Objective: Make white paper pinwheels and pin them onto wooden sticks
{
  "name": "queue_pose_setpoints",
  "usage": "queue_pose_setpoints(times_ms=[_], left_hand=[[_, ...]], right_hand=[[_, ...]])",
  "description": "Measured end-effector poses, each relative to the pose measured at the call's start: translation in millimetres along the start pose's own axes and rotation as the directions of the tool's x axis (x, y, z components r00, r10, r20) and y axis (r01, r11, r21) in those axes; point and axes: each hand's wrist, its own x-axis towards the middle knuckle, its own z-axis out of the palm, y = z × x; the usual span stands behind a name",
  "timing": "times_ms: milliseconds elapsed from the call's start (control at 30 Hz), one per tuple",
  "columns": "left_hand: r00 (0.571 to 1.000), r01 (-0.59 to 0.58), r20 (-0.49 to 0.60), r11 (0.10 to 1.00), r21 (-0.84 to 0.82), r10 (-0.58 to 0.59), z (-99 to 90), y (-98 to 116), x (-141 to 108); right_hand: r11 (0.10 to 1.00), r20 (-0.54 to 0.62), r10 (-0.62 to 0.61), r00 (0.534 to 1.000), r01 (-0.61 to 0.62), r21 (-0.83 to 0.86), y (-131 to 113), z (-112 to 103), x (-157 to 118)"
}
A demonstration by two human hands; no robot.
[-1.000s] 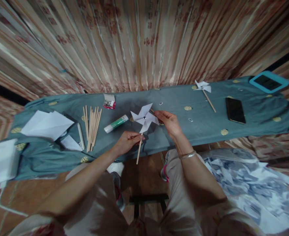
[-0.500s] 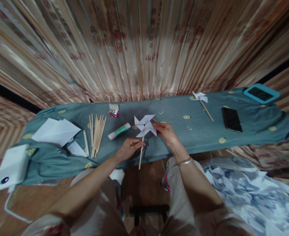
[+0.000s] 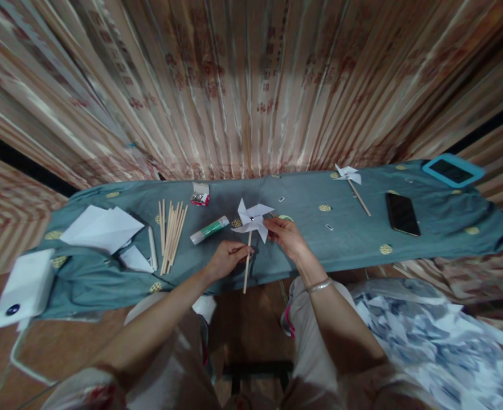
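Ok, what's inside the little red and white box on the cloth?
Small, shiny metal pieces show in the open box, too small to identify for certain. Its walls and the uppermost pieces hide whatever lies deeper.

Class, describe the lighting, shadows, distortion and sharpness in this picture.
Head view: dim, uneven light, with pale sheen along the folds of the curtain; soft dark shadow on the teal cloth near the held pinwheel; wide-angle distortion, folds fanning outward; the paper scraps look soft and smeared, their outlines hard to make out.
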Motion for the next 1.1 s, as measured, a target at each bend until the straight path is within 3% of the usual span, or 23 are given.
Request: queue_pose_setpoints(times_ms=[833,1100], left_hand=[[1.000,-0.018,-0.017,0.999,-0.028,0.018,7.3,11,2],[0.999,-0.048,-0.016,0.999,-0.003,0.048,7.1,12,7]], right_hand=[[0.993,0.032,0.098,0.995,-0.099,0.060,5,8,-3],[0.997,0.033,0.071,0.997,-0.071,-0.018,11,12,-4]])
